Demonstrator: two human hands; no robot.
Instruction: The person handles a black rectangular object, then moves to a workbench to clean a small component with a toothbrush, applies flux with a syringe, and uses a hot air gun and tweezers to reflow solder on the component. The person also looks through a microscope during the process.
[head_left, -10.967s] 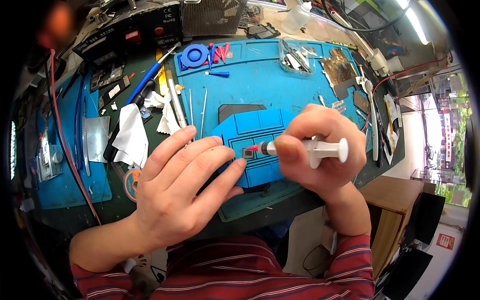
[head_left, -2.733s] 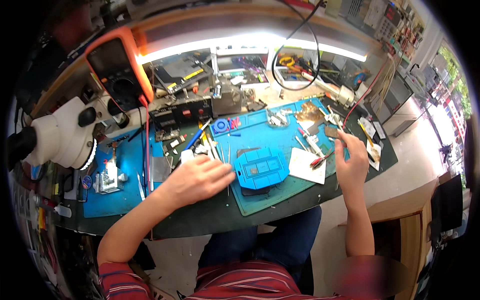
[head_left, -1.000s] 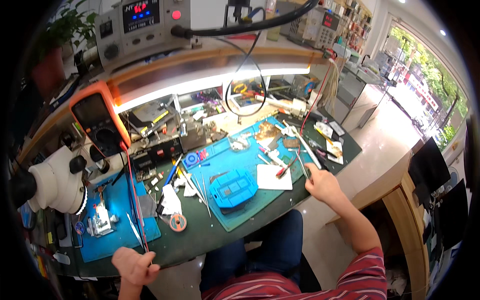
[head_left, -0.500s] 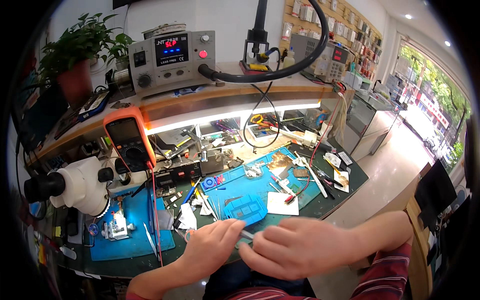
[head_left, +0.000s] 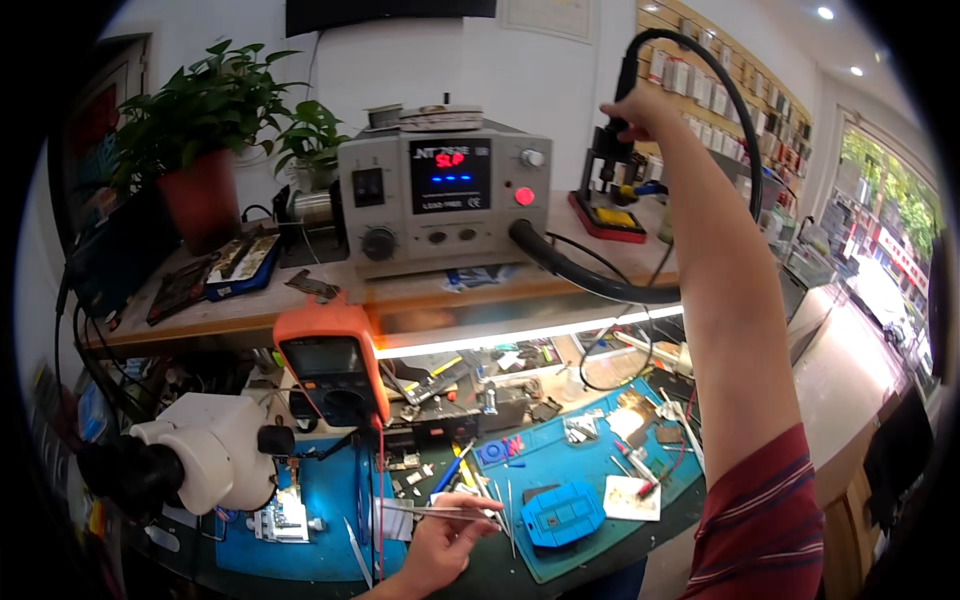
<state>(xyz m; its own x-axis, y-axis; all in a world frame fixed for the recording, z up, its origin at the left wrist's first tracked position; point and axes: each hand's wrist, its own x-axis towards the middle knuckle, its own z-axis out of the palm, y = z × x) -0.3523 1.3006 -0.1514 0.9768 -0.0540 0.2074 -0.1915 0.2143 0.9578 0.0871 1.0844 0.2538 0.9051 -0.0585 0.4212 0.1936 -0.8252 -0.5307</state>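
Note:
My left hand point(head_left: 445, 550) is low at the bench, closed on metal tweezers point(head_left: 450, 513) held roughly level, beside a blue segmented repair pad point(head_left: 560, 512). My right arm reaches high up, and my right hand point(head_left: 640, 112) is closed round the black handle point(head_left: 623, 85) of a hot-air tool at its stand point(head_left: 602, 160). A thick black hose loops from it to a grey station point(head_left: 375, 200) with a lit display and red button. Below the stand is a red tray with a yellow sponge point(head_left: 612, 216).
An orange multimeter point(head_left: 325, 370) leans beside the shelf edge point(head_left: 480, 295). A white microscope point(head_left: 210, 450) stands at lower left. Potted plants point(head_left: 190, 180) sit left of the station. Loose tools, a white pad point(head_left: 630, 497) and small parts cover the mats. A doorway point(head_left: 865, 200) is at right.
The view has tilted up toward the shelf. My right hand has left my left hand and risen to the black handle; my left hand stays low with the tweezers.

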